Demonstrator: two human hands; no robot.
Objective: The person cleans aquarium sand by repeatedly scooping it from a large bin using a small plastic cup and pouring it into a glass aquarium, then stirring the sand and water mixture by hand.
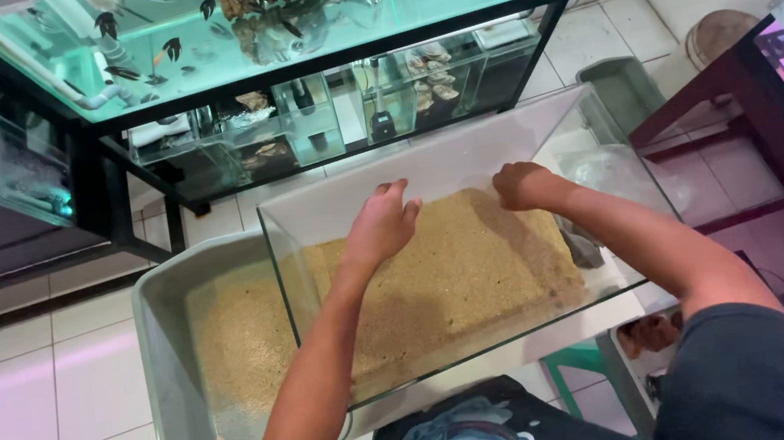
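Sandy tank, apparently two hands inside.

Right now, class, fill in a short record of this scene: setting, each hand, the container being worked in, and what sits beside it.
Setting: tiled floor beside a lit fish tank on a black stand
Left hand: inside the glass tank, fingers spread, resting on the sand
Right hand: inside the tank, curled, on the sand
Glass tank: clear, holds a layer of tan sand
Beside it: grey plastic tub with sand
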